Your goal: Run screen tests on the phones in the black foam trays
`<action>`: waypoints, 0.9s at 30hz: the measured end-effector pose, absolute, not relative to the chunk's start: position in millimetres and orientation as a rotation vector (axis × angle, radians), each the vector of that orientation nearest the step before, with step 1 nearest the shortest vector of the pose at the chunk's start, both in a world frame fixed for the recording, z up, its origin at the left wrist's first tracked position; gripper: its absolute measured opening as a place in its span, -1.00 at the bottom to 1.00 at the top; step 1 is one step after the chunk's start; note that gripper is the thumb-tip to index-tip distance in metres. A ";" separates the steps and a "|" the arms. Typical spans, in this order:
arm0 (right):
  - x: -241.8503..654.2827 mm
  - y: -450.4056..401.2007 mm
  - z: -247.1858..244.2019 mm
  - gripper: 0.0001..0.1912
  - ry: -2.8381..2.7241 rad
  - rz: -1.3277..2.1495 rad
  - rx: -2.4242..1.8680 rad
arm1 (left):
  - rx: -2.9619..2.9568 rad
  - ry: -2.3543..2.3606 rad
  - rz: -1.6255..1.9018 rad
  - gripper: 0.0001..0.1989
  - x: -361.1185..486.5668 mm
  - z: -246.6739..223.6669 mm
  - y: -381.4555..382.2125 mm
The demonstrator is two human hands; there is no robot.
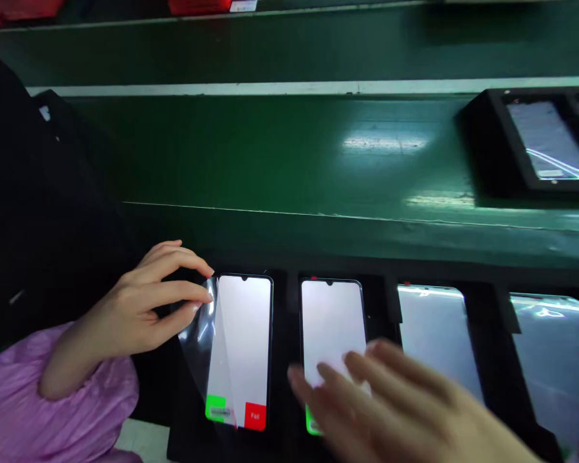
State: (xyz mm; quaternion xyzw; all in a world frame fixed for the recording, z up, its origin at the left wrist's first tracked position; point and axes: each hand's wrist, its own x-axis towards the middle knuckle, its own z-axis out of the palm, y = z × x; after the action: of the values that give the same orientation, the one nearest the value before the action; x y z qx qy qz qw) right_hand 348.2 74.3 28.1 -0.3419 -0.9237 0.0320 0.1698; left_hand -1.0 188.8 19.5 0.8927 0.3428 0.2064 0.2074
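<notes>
My left hand is at the left edge of a lit phone in a dark tray. Its thumb and fingertips pinch a clear film that sticks out past that edge and lies partly over the screen. The white screen shows a green box at lower left and a red "Fail" box at lower right. My right hand, blurred by motion, spreads its fingers over the lower part of a second lit phone. Whether it touches the glass I cannot tell; nothing shows in its fingers.
To the right, two more phones with greyish, reflective screens sit in the dark tray. Beyond lies a green work surface. A black holder with phones stands at the back right. Red items are along the top edge.
</notes>
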 end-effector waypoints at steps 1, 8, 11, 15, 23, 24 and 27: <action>353.2 87.9 30.4 -0.63 -2.621 0.053 -1.030 | 2.499 0.959 0.571 -0.76 -0.2 19.7 189.3; 360.6 146.3 9.8 -0.77 -2.526 -0.191 -1.278 | 2.523 0.940 0.624 -0.75 5.8 18.4 196.2; 361.3 143.2 2.1 -0.76 -2.465 -0.063 -1.216 | 2.515 0.932 0.613 -0.75 9.1 17.6 198.9; 371.1 130.9 4.5 -0.77 -2.496 0.049 -1.159 | 2.502 0.936 0.595 -0.76 11.7 17.5 201.0; 363.4 149.0 -1.4 -0.71 -2.433 0.004 -1.193 | 2.621 0.907 0.485 -0.79 21.6 27.1 200.9; 363.7 150.3 -2.6 -0.69 -2.412 0.028 -1.168 | 2.628 0.899 0.454 -0.78 22.2 29.1 199.7; 368.9 144.7 -2.6 -0.68 -2.390 0.090 -1.098 | 2.592 0.866 0.405 -0.76 20.2 33.2 195.6</action>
State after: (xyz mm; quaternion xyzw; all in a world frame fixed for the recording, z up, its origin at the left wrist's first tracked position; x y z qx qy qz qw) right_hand 368.9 144.7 -2.6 -0.4036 -0.8789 0.0330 0.2521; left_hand 20.2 195.6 33.2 0.9214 0.3080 0.1440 0.1880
